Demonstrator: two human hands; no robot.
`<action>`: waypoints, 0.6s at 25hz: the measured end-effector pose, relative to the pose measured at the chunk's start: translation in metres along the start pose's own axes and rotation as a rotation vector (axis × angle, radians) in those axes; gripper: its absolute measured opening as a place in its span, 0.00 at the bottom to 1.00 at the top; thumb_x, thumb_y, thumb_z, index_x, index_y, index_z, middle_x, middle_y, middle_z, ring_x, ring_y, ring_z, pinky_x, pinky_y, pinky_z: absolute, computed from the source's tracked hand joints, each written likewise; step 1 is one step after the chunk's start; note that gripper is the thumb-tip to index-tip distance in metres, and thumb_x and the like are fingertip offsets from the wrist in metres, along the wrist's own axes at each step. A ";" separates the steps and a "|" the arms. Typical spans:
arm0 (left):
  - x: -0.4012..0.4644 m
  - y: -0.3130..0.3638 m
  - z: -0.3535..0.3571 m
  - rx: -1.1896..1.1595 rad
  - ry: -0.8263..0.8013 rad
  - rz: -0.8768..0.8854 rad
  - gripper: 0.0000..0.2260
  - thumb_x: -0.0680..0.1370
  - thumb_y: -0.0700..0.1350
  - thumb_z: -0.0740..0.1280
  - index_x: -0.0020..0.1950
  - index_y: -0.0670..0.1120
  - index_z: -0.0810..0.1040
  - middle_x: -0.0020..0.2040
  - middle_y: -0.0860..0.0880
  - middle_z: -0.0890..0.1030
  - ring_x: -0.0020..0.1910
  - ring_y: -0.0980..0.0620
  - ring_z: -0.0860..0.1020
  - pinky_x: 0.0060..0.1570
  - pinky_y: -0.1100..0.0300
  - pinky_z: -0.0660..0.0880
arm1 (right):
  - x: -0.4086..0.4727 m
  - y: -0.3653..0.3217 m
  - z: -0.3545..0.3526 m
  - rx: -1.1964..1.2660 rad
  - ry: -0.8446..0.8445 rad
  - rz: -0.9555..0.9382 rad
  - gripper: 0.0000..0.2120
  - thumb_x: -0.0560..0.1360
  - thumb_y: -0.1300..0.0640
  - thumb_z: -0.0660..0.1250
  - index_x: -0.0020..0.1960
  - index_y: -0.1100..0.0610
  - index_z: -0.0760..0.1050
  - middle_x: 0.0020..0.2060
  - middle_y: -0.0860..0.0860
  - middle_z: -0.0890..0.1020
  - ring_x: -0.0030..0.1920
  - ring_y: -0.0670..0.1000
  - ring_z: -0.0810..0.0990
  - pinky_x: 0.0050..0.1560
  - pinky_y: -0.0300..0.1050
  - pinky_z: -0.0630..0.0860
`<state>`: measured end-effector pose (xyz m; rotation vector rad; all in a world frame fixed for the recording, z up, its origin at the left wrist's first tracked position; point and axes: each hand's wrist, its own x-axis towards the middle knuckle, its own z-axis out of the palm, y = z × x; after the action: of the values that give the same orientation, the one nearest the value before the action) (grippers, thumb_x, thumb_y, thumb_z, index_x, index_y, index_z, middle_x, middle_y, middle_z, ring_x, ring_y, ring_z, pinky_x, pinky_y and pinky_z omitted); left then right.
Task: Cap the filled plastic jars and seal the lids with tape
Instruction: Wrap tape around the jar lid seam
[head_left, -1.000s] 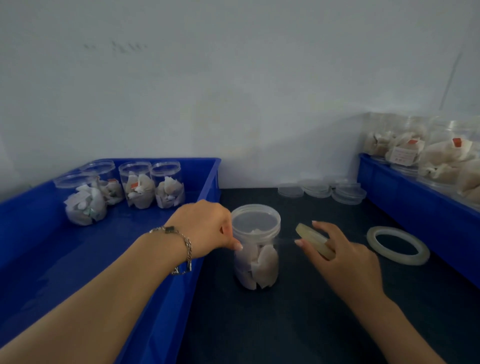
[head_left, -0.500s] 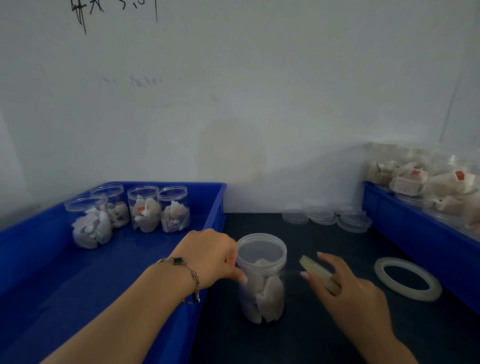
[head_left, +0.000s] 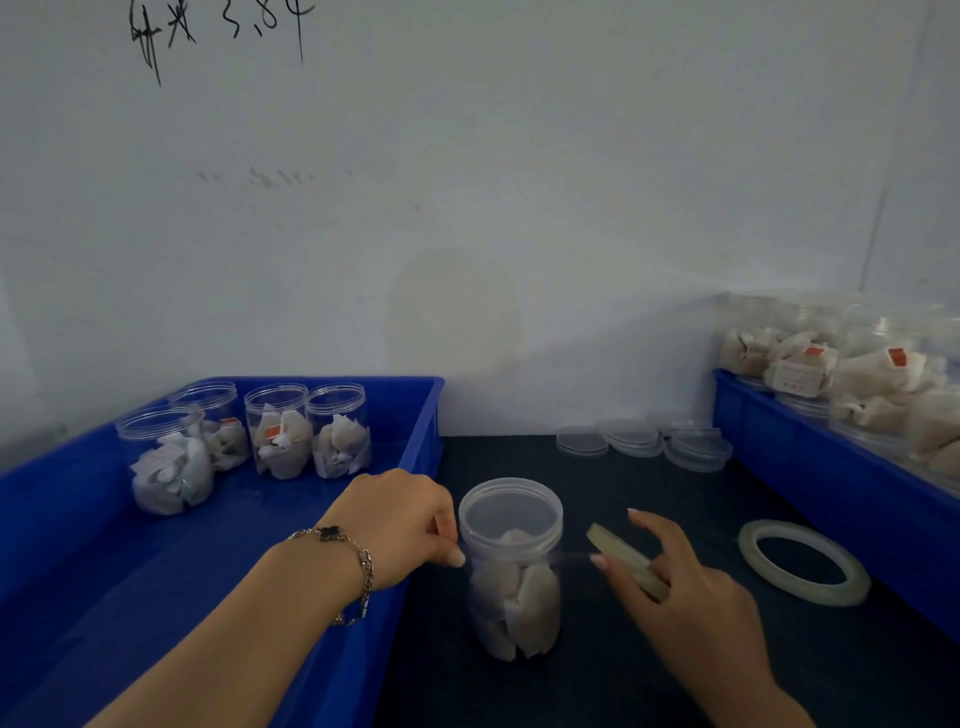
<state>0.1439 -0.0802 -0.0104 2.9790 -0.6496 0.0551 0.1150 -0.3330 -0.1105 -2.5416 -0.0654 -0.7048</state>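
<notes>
A clear plastic jar (head_left: 513, 587) filled with white packets stands on the dark table, its translucent lid (head_left: 511, 506) on top. My left hand (head_left: 400, 522) touches the jar's left side just under the lid, fingertips pressed on the rim. My right hand (head_left: 675, 587) holds a roll of clear tape (head_left: 626, 560) to the right of the jar. A thin strip of tape stretches from the roll to the jar's lid edge.
A blue bin (head_left: 78, 545) on the left holds several filled open jars (head_left: 283, 431). Another blue bin (head_left: 831, 467) on the right holds more filled jars. Loose clear lids (head_left: 641, 441) lie by the wall, and a second tape roll (head_left: 802, 561) lies on the table.
The head camera has tilted up, so everything sits lower in view. Both hands keep their places at the jar, the tape strip still stretched between roll and lid.
</notes>
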 end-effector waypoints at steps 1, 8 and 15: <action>0.000 0.001 0.000 0.020 0.017 -0.008 0.10 0.75 0.58 0.66 0.50 0.54 0.79 0.50 0.56 0.81 0.50 0.59 0.76 0.57 0.59 0.72 | 0.000 0.000 0.000 0.002 0.000 0.002 0.38 0.62 0.24 0.43 0.67 0.38 0.60 0.26 0.45 0.76 0.27 0.40 0.75 0.27 0.32 0.66; 0.003 0.000 0.004 0.121 0.089 -0.025 0.13 0.74 0.61 0.65 0.49 0.54 0.79 0.49 0.56 0.81 0.51 0.58 0.75 0.60 0.56 0.70 | -0.002 -0.003 0.000 0.016 0.002 0.002 0.38 0.62 0.24 0.44 0.68 0.39 0.59 0.25 0.43 0.74 0.26 0.40 0.74 0.26 0.33 0.65; 0.006 0.000 0.009 0.289 0.185 -0.003 0.18 0.73 0.66 0.61 0.48 0.53 0.77 0.47 0.55 0.80 0.51 0.56 0.73 0.57 0.57 0.68 | -0.002 -0.003 0.000 0.027 -0.013 0.008 0.38 0.62 0.25 0.45 0.68 0.39 0.58 0.24 0.44 0.74 0.25 0.39 0.74 0.25 0.32 0.66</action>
<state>0.1497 -0.0839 -0.0195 3.1924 -0.6641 0.4560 0.1131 -0.3300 -0.1102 -2.5198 -0.0681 -0.6799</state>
